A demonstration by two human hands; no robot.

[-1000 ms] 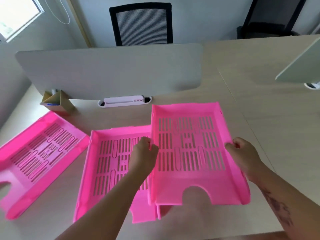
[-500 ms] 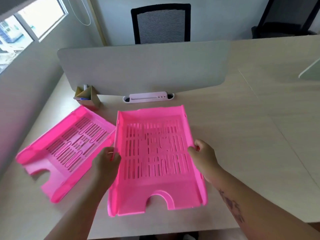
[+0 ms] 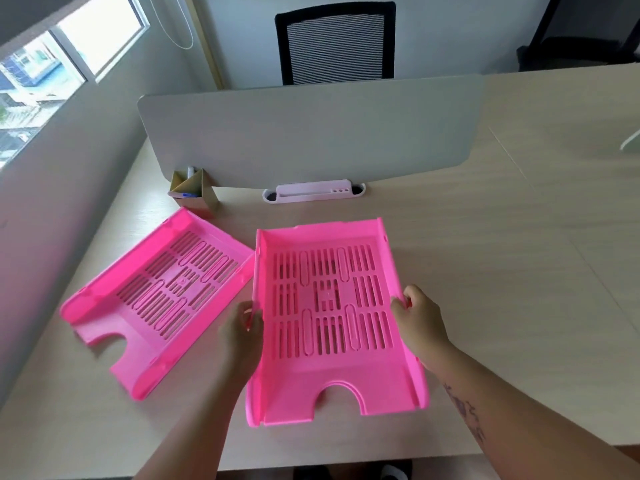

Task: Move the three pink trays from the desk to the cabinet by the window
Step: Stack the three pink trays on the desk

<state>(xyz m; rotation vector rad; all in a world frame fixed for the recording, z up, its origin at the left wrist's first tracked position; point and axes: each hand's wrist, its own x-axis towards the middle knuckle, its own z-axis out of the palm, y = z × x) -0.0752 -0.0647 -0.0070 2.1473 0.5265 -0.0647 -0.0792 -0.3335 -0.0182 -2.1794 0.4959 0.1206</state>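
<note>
A pink slotted tray (image 3: 329, 327) lies in front of me on the light wood desk (image 3: 519, 271); it sits nested on a second pink tray, of which only a thin edge shows along its left side. My left hand (image 3: 242, 330) grips the stack's left wall and my right hand (image 3: 419, 320) grips its right wall. A third pink tray (image 3: 162, 299) lies at an angle to the left, its corner close to the stack's far left corner. The cabinet is out of view.
A grey divider panel (image 3: 311, 133) stands across the desk behind the trays, with a white clip holder (image 3: 313, 192) at its foot and a cardboard pen holder (image 3: 194, 190) to its left. A black mesh chair (image 3: 336, 43) is beyond. A window (image 3: 52, 71) is at upper left.
I carried the right-hand tray leftward and set it down onto the middle tray, so the two now lie nested. The view has swung left, showing more of the window.
</note>
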